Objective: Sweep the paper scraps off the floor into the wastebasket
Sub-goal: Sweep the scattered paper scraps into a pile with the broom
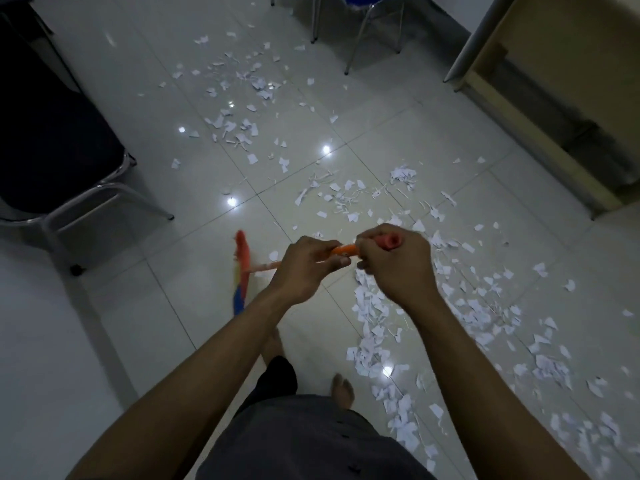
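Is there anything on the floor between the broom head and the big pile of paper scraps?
Nothing visible does. Bare tile lies between the broom head and the paper scraps to its right, though the left forearm hides part of it. The left foot stands beside the path. No wastebasket shows.

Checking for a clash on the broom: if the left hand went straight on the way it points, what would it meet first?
Probably the right hand: the left hand points toward it along the broom handle, and only a short bare stretch of handle parts them, though depth is unclear.
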